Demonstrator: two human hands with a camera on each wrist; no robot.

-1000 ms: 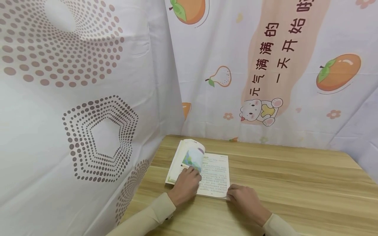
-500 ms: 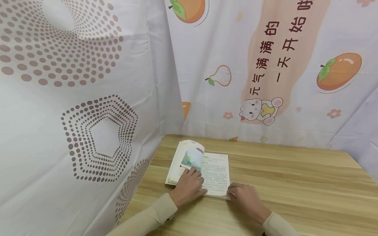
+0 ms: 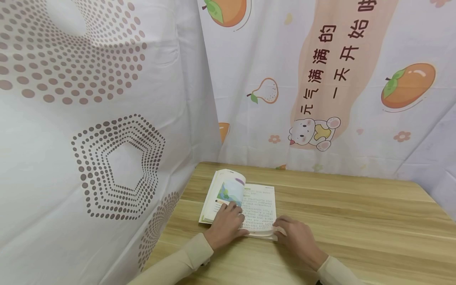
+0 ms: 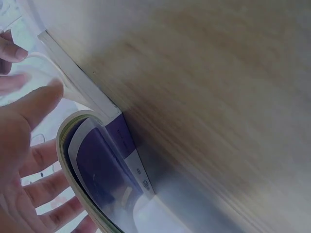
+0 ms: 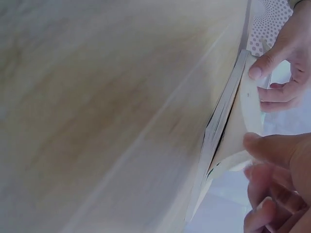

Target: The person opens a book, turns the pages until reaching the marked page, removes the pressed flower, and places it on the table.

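Note:
An open book [image 3: 258, 206] lies on the wooden table, with print on its right page and a coloured picture [image 3: 229, 191] on the left one. My left hand [image 3: 226, 223] rests across the lower middle of the book, fingers spread over the bowed left pages and thumb on the right page. At the lower right corner, my right hand [image 3: 295, 236] pinches a page [image 5: 249, 109] between thumb and fingers. That page bows up from the stack beneath it in the right wrist view. A purple and white cover [image 4: 121, 136] shows at the spine in the left wrist view.
The wooden table [image 3: 342, 221] extends to the right of the book. A white curtain with dotted patterns [image 3: 121, 166] hangs close on the left. Another curtain with fruit prints and writing [image 3: 270, 130] hangs behind the table.
My left hand has shifted slightly and its thumb has come down onto the right page. My right fingers have raised the lower right page corner, which now bows upward.

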